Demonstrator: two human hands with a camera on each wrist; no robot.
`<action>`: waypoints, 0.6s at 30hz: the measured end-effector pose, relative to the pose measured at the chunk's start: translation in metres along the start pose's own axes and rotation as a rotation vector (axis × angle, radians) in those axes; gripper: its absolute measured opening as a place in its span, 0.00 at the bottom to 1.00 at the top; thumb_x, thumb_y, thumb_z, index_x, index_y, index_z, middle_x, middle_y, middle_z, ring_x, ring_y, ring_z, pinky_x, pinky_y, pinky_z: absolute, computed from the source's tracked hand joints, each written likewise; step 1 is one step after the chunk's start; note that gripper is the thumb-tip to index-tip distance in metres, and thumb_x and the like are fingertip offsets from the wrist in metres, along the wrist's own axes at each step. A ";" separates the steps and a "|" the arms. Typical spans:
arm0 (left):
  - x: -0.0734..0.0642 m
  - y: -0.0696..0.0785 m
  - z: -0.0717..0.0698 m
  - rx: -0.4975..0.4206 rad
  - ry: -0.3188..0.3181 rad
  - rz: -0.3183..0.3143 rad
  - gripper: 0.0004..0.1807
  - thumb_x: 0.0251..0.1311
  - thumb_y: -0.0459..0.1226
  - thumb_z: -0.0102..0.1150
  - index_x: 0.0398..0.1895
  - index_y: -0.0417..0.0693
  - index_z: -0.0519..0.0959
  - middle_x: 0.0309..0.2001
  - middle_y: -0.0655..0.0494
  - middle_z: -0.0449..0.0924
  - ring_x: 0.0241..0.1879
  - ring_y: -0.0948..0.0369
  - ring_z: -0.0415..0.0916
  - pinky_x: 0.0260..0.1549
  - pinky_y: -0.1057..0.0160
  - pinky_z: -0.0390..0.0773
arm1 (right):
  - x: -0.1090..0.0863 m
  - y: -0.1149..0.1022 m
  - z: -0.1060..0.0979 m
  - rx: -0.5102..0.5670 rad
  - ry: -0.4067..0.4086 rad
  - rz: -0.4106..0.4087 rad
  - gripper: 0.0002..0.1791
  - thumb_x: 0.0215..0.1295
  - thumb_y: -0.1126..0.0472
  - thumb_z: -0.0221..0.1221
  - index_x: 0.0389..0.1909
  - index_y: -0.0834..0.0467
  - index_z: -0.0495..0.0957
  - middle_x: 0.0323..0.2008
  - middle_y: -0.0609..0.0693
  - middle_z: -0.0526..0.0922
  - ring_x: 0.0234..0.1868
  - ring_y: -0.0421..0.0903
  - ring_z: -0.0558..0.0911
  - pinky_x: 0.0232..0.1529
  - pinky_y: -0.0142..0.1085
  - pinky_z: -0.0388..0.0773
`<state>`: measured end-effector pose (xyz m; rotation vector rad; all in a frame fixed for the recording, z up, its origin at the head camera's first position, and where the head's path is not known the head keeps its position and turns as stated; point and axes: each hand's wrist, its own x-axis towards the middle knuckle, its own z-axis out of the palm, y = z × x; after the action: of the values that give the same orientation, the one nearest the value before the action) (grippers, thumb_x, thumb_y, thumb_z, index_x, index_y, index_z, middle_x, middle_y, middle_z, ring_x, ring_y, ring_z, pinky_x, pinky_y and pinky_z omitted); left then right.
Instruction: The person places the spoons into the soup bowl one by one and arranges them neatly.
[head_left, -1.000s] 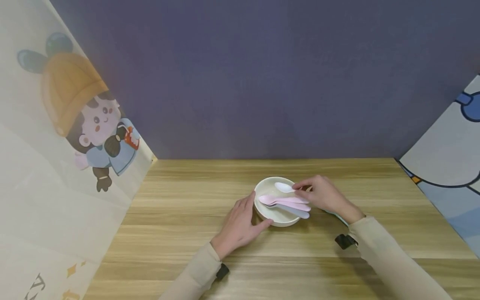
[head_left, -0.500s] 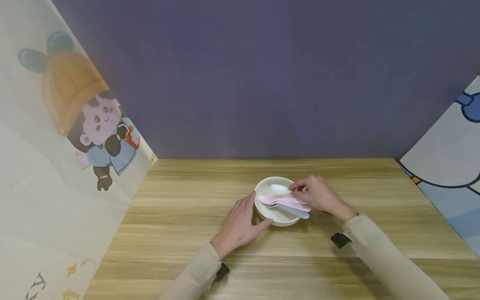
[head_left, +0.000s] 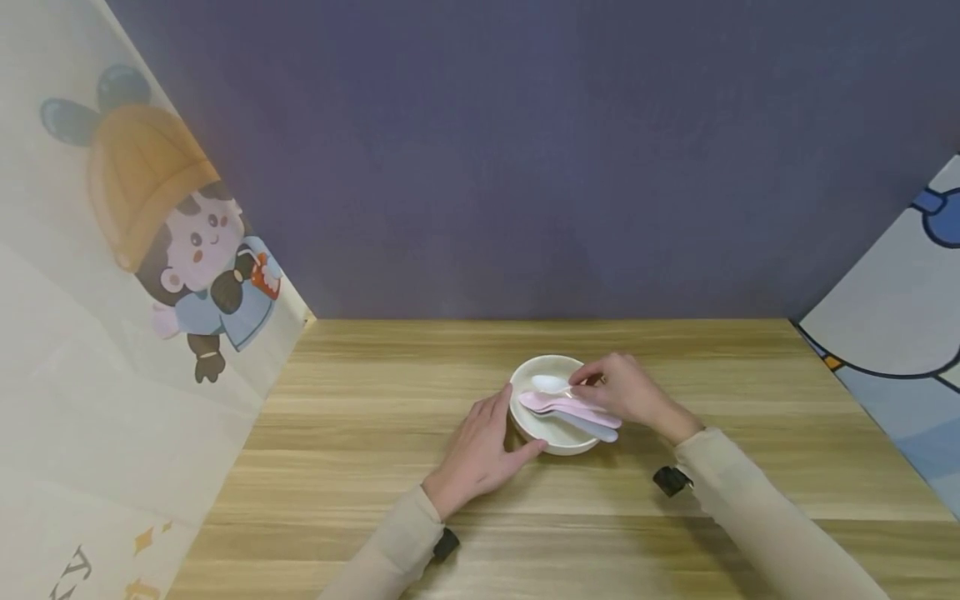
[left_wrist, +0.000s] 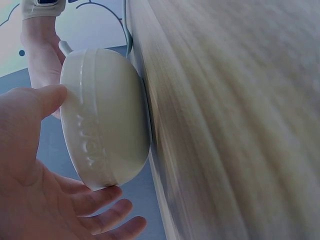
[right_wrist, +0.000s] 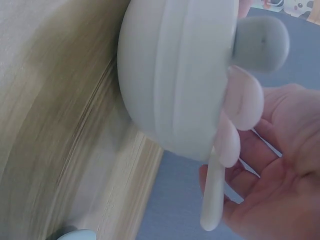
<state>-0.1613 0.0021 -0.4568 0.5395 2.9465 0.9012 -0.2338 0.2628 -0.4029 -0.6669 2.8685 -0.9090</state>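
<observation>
A cream bowl [head_left: 551,442] stands on the wooden table, holding two pink spoons [head_left: 576,408] and a pale grey-lavender spoon [head_left: 592,427] whose handles stick out over the right rim. My left hand [head_left: 476,458] holds the bowl's near left side, thumb on the rim; in the left wrist view its fingers [left_wrist: 102,200] are spread beneath the bowl's edge. My right hand [head_left: 626,387] pinches a white spoon [head_left: 550,384] by the handle, its scoop over the bowl's far inside. From the right wrist view, the white handle [right_wrist: 214,195] shows beside the pink ones.
A mint-coloured rounded thing [right_wrist: 77,235] lies on the table, partly seen in the right wrist view. Behind the table [head_left: 375,400] rises a dark blue-grey panel [head_left: 480,167]. Printed cartoon panels stand at the left [head_left: 67,333] and right [head_left: 892,308].
My right hand has moved left and slightly toward me, bringing the white spoon further into the bowl, closer to the pink spoons. The left hand and bowl have stayed in place.
</observation>
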 end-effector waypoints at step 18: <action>0.001 0.001 0.000 0.007 -0.008 -0.008 0.57 0.69 0.69 0.56 0.86 0.42 0.51 0.82 0.42 0.63 0.79 0.46 0.65 0.78 0.46 0.68 | 0.010 -0.005 0.013 -0.014 -0.015 0.033 0.06 0.66 0.62 0.72 0.41 0.56 0.93 0.37 0.49 0.94 0.34 0.38 0.84 0.35 0.33 0.81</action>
<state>-0.1615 0.0033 -0.4565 0.5301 2.9435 0.8855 -0.2384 0.2477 -0.4102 -0.6232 2.8662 -0.8769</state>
